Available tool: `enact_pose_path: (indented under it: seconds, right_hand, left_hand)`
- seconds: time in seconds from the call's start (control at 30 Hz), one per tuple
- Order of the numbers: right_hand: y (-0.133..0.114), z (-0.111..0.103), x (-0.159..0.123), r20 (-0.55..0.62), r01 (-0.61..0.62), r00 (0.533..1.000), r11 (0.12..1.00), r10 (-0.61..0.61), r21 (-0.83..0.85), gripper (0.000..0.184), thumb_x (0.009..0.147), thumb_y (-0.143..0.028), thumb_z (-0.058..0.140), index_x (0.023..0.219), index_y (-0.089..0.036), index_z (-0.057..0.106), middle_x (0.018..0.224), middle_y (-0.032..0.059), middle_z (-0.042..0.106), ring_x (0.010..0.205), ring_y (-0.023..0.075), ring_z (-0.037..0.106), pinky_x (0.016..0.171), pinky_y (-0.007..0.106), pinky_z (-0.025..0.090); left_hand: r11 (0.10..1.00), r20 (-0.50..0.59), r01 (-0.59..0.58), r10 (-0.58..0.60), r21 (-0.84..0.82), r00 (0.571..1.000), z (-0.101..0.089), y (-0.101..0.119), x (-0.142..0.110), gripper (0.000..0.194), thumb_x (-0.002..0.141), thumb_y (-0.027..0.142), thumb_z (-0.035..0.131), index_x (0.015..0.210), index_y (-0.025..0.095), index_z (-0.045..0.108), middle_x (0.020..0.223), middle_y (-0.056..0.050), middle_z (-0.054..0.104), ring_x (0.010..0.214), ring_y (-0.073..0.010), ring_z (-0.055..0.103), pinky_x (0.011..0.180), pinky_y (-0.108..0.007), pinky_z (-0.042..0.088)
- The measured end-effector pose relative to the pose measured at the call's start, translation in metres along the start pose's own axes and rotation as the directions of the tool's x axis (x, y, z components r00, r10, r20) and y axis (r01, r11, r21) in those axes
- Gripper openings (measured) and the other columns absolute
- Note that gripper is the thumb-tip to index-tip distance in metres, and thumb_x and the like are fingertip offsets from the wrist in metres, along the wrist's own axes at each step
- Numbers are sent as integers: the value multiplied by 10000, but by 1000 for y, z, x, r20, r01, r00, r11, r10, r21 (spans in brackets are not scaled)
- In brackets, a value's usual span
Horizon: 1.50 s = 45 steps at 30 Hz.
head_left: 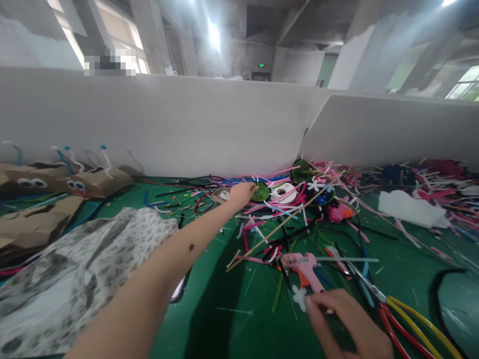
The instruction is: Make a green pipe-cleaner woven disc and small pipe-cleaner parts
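My left hand [242, 193] is stretched far forward, its fingers pinched together at the edge of a round green piece [261, 192]. What those fingers hold, if anything, is too small to make out. Close to me, my right hand [348, 319] grips a white flower-shaped piece [299, 297] by one edge between thumb and finger. Just beyond it lies a pink glue gun [305, 267] with an orange trigger and a clear glue stick in its back. A white tape roll [284, 193] is right of my left hand.
Pliers with red and yellow handles [389, 301] lie at the right. Pink, white and blue pipe cleaners [258, 224] clutter the green table [209, 304]. At left are a patterned cloth [123, 239] and cardboard figures with eyes [97, 182]. A white partition [187, 124] stands behind.
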State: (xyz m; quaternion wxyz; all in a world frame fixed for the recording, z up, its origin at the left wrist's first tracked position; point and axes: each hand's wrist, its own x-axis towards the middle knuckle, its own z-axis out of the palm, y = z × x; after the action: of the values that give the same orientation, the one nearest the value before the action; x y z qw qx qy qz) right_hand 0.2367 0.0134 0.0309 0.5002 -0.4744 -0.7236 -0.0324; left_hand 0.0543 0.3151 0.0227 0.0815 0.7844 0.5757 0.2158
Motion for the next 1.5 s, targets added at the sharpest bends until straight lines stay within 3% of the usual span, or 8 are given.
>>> enact_pose_path:
  seconds: [0.17,0.4,0.57,0.77,1.0,1.2,1.3,1.5]
  right_hand:
    - [46,22,78,173,-29,984,992,50,-122,138,882,-333,552,822,-239,632,775,7,670,730,167,628,684,283,479]
    - [128,120,186,434,-323,808,916,398,-239,186,903,-285,576,1021,-155,639,939,48,675,889,180,634,851,370,499]
    - [160,171,212,490,-490,668,827,560,-277,332,920,-366,585,1195,-182,566,1208,75,585,1028,207,603,861,412,525]
    - [168,177,213,434,-691,603,710,670,-136,344,923,-362,581,1206,-167,556,1184,77,593,986,197,615,827,403,539]
    - [116,142,199,236,-580,813,780,533,236,331,819,-349,654,1064,-173,518,888,20,625,762,164,646,686,320,569]
    - [32,106,164,202,-340,937,877,285,340,240,796,-358,640,967,-209,559,884,33,654,812,191,657,717,346,567]
    - [-5,80,137,97,-57,995,978,38,200,303,801,-307,651,1088,-224,599,1123,95,607,1075,245,590,917,448,507]
    - [-70,32,85,-52,327,935,912,-350,-248,496,760,-362,744,1221,-248,600,1280,137,559,1186,303,537,952,472,490]
  left_hand:
    - [996,51,-31,27,84,998,0,4,6,320,929,339,570,1196,160,571,1196,-93,600,1019,-221,616,861,-431,532]
    - [995,121,-44,33,85,992,-7,5,17,310,931,337,568,1192,169,575,1203,-93,598,1024,-219,614,865,-427,531]
    - [999,156,-38,40,-18,987,-14,6,24,310,932,335,567,1195,170,573,1209,-94,595,1026,-219,613,864,-426,532]
    - [929,121,-106,158,-355,980,-41,-20,15,446,795,286,730,1212,211,591,1106,-55,662,1027,-224,628,938,-413,492]
    - [636,-39,-8,-35,-772,999,-84,-42,-32,757,790,348,664,1445,194,317,1407,-172,491,1239,-277,538,941,-421,497]
    - [158,200,228,-174,-961,964,-101,0,-107,546,649,279,765,1165,161,633,1058,-118,738,1024,-305,674,912,-445,525]
    - [102,211,247,-273,-964,939,-106,23,-147,408,697,338,718,1060,153,683,1008,-112,752,1050,-316,663,954,-471,498]
    - [146,131,206,-408,-968,903,-117,52,-221,434,753,339,672,1169,215,650,1159,-55,709,1167,-290,600,1063,-435,418]
